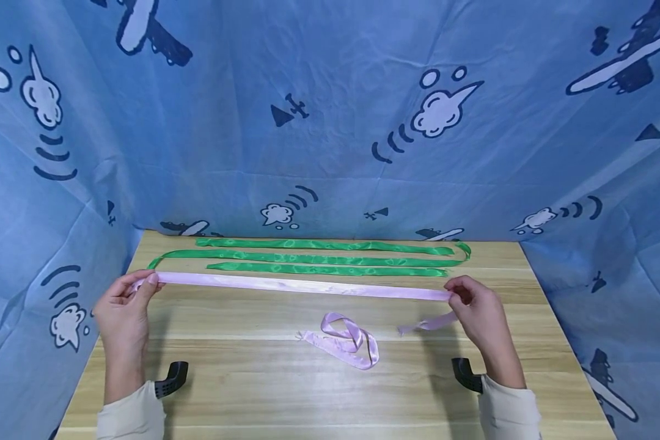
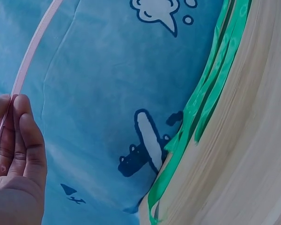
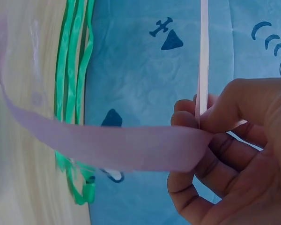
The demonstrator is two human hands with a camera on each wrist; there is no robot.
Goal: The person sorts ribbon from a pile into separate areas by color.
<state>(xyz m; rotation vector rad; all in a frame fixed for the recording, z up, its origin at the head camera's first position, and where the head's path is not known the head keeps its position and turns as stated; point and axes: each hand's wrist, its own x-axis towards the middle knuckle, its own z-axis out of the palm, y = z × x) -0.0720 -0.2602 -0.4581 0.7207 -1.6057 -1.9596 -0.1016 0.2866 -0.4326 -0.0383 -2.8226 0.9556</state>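
So the lilac ribbon (image 1: 302, 285) is stretched out straight between both sets of fingers, its long axis running side to side over the wooden table (image 1: 242, 391). The left hand (image 1: 122, 318) pinches one end, thumb against curled fingers. The right hand (image 1: 481, 318) pinches the other end, and the tail loops down onto the table just inside those fingers. The green ribbon (image 1: 319, 260) lies folded in parallel strips just beyond the fingertips.

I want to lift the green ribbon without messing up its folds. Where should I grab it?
Probably at the green ribbon's right-hand bend, pinched from the right: two of its flat lengths join there. The right hand, pinching the lilac ribbon, is nearest.
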